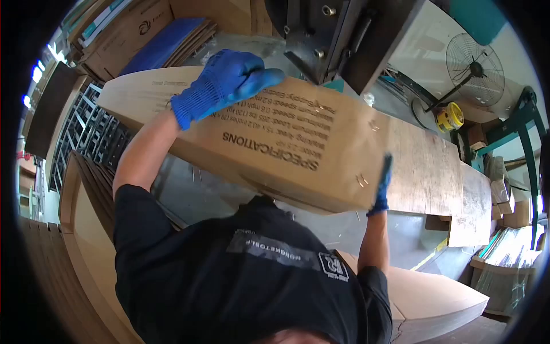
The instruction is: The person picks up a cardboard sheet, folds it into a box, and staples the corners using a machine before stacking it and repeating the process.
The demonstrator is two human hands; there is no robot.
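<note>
The cardboard box (275, 143) sits between both hands, under the machine (338, 34).

right hand (381, 186) mostly hidden behind cardboard box (252, 137), fingertips only

Flat brown printed cardboard box (275, 143), stapled, lying tilted under the stapling machine.

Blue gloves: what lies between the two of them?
Head view: the cardboard box, its "SPECIFICATIONS" panel, spans from the left hand to the right hand.
</note>
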